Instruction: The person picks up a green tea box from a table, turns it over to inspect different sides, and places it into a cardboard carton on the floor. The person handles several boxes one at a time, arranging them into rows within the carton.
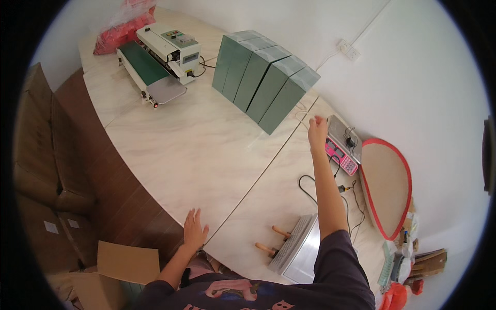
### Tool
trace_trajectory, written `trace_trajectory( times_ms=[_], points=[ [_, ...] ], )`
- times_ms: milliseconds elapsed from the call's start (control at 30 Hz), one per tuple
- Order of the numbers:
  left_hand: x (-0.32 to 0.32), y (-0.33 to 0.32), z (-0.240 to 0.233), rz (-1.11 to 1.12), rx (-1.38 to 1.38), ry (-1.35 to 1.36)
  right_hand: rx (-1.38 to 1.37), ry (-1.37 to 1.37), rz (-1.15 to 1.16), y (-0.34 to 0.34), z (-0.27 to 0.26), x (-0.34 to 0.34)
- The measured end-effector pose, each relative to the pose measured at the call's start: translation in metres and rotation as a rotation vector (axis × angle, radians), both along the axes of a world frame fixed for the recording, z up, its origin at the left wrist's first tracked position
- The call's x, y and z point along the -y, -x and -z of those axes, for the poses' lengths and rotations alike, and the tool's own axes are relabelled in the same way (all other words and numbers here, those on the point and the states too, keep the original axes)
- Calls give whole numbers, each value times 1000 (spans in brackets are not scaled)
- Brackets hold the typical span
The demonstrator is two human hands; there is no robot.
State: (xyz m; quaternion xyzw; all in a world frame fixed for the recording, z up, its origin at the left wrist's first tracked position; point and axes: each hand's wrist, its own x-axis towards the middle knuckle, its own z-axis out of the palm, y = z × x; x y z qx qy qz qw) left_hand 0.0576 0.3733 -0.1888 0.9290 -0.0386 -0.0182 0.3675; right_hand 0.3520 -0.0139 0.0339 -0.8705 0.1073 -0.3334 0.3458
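My left hand (pixel 195 231) is at the near edge of the marble-patterned table (pixel 166 155), empty, with its fingers spread. My right hand (pixel 317 133) reaches forward beside a pink digital scale (pixel 341 156) with a metal pan. Its fingers are curled together near a thin white cable (pixel 300 116); whether they pinch anything is not clear. Behind and to the left of that hand, several tall green boxes (pixel 254 83) stand in a leaning row.
A band sealing machine (pixel 155 62) with a green conveyor stands at the far left. Near me sits a metal appliance (pixel 300 248) with two wooden handles. Black cables (pixel 306 176) trail beside my right forearm. Brown cartons (pixel 46 155) line the left; a red-edged board (pixel 387 186) leans right.
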Motion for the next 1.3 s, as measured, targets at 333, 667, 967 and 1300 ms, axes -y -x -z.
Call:
trace_trajectory(
  times_ms=[333, 667, 967, 1300],
  points=[
    [20, -152, 69, -171, 82, -185, -362, 79, 452, -196, -53, -48],
    [14, -162, 53, -154, 30, -250, -544, 98, 568, -294, -18, -2],
    [23, -160, 60, -148, 63, -268, -627, -479, 330, -242, -7, 170],
    [22, -154, 82, -182, 152, -264, -402, -135, 349, -21, -80, 69]
  ],
)
